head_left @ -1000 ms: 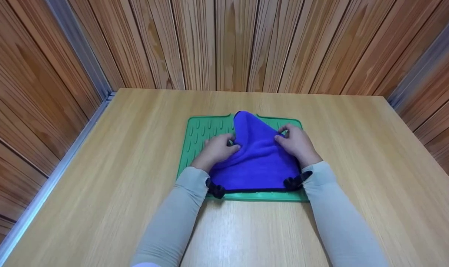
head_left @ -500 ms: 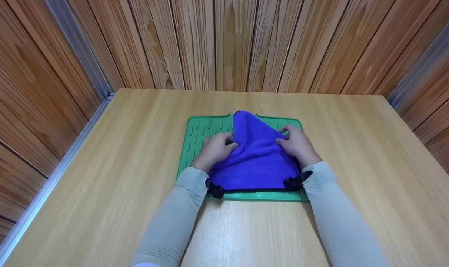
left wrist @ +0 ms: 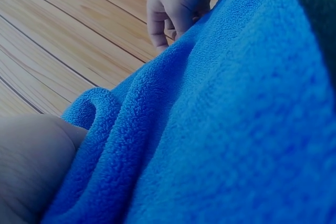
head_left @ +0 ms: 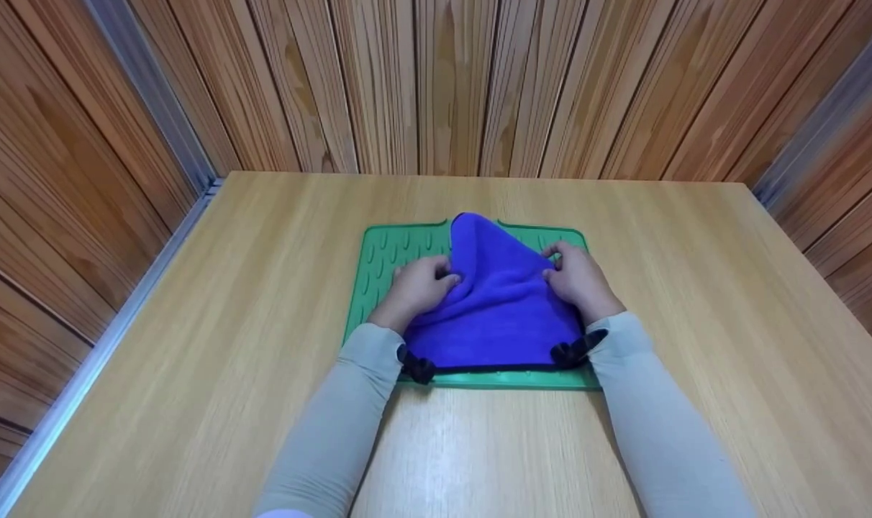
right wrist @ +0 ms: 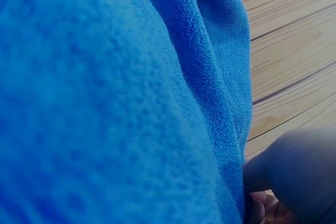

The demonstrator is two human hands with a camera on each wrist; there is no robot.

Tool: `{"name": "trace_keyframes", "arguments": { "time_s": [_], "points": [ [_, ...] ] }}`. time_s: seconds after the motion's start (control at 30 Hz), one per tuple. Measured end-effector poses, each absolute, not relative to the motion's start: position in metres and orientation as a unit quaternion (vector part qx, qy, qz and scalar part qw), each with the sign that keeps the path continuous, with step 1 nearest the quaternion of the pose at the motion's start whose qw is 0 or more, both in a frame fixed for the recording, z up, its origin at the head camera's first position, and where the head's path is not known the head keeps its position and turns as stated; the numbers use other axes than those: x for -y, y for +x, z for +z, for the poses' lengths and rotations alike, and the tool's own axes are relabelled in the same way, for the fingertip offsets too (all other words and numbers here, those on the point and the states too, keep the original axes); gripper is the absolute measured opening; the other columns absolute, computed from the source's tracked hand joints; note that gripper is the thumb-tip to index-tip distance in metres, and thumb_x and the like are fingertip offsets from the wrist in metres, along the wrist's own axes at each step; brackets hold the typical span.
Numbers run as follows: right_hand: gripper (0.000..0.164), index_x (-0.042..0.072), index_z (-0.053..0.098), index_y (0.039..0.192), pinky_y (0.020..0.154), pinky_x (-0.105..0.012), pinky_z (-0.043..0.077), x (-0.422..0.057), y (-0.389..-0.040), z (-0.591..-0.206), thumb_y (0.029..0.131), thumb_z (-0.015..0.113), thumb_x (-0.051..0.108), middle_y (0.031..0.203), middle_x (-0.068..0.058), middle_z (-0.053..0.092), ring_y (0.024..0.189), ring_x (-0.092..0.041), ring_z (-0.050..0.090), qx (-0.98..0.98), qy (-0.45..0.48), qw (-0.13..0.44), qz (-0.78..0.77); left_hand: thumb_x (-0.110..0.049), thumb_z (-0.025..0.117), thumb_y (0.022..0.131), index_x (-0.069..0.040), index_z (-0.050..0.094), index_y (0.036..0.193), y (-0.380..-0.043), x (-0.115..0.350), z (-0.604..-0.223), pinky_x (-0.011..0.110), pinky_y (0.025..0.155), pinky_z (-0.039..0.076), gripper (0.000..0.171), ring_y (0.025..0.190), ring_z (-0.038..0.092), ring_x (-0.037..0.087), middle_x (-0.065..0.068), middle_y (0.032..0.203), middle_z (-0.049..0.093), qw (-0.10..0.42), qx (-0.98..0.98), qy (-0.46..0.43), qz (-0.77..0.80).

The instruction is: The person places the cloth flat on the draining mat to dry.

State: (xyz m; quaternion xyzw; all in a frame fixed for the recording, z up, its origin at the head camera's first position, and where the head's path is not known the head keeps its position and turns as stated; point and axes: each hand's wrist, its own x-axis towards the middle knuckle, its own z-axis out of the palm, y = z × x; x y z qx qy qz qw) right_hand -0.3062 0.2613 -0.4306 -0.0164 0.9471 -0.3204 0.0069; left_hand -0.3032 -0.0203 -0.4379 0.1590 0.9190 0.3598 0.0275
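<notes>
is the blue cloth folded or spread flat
Not flat, nor neatly folded: the blue cloth has a straight near edge over the green mat, but wrist views show raised folds and its far end narrows.

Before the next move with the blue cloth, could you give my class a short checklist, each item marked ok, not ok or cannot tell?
1. Hands in place: ok. The left hand is at the left edge of the blue cloth, the right hand at its right edge.
2. Firm grip on both sides: cannot tell. The fingertips are partly hidden.
3. Cloth smooth: not ok. Creases show between the hands.
4. Near edge of the cloth over the green mat: ok, as far as it shows.
5. Near corners of the cloth visible: not ok. In the head view, the wrists and straps cover them.
</notes>
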Motion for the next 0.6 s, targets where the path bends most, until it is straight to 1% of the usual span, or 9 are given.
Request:
{"name": "trace_keyframes", "arguments": {
  "time_s": [0.17, 0.43, 0.6],
  "points": [
    [0.031, 0.004, 0.060, 0.128, 0.083, -0.047, 0.043, -0.2609, -0.3068, -0.4322, 0.098, 0.059, 0.008, 0.101, -0.016, 0.055, 0.092, -0.033, 0.053, -0.948, -0.013, 0.003, -0.319, -0.028, 0.062, 0.101, -0.017, 0.049, 0.075, -0.3039, 0.0218, -0.4376, 0.053, 0.098, 0.030, 0.031, 0.072, 0.051, 0.019, -0.003, 0.072, 0.051, 0.030, -0.918, 0.154, 0.365],
    [0.030, 0.003, 0.061, 0.127, 0.087, -0.049, 0.044, -0.2603, -0.3063, -0.4323, 0.097, 0.058, 0.005, 0.103, -0.018, 0.057, 0.096, -0.035, 0.054, -0.946, -0.010, 0.004, -0.325, -0.026, 0.063, 0.101, -0.017, 0.048, 0.074, -0.3040, 0.0238, -0.4365, 0.054, 0.099, 0.029, 0.032, 0.070, 0.049, 0.019, -0.003, 0.070, 0.048, 0.029, -0.915, 0.153, 0.372],
    [0.030, 0.002, 0.060, 0.127, 0.088, -0.050, 0.045, -0.2612, -0.3065, -0.4321, 0.098, 0.058, 0.005, 0.105, -0.019, 0.057, 0.098, -0.035, 0.054, -0.944, -0.014, 0.006, -0.328, -0.027, 0.063, 0.101, -0.017, 0.047, 0.073, -0.3048, 0.0263, -0.4364, 0.052, 0.096, 0.030, 0.035, 0.069, 0.048, 0.019, -0.004, 0.070, 0.047, 0.027, -0.914, 0.155, 0.375]
  ]
}}
